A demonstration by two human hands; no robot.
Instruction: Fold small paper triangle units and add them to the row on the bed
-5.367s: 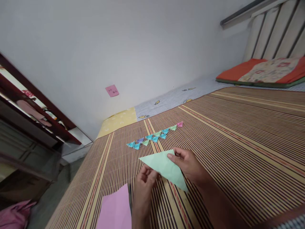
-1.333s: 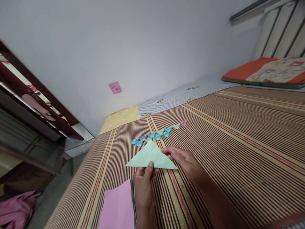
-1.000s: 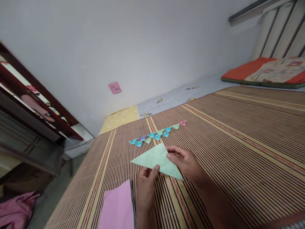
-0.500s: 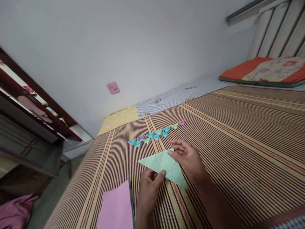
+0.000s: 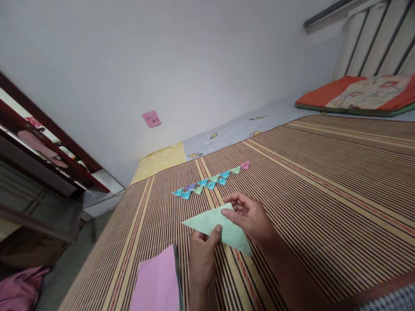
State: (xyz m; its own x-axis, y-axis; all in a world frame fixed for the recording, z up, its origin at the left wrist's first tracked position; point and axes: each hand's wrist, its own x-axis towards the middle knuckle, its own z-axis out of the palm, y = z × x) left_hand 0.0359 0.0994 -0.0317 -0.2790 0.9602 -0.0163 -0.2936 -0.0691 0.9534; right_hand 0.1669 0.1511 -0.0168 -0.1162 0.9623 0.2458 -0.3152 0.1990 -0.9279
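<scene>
"What did the two hands have hold of?"

"The left hand (image 5: 202, 257) was closed in a pinch on a pale green paper triangle (image 5: 231, 231), thumb on its upper face at the near edge, fingers underneath. The right hand (image 5: 253, 218) was half open: its thumb lay on the paper near the upper corner, the index finger reached past the edge, and the other fingers curled. From where I stood, I could not tell whether they gripped it."

"And the triangle's position?"

"Over the striped mat (image 5: 308, 181), tilted, with one point directed left. Beyond it ran a slanting row of small folded paper pieces (image 5: 203, 183), blue, green, purple and pink. Just left of the left forearm lay pink paper sheets (image 5: 158, 280)."

"The wall?"

"It bore a pink note (image 5: 151, 119)."
</scene>
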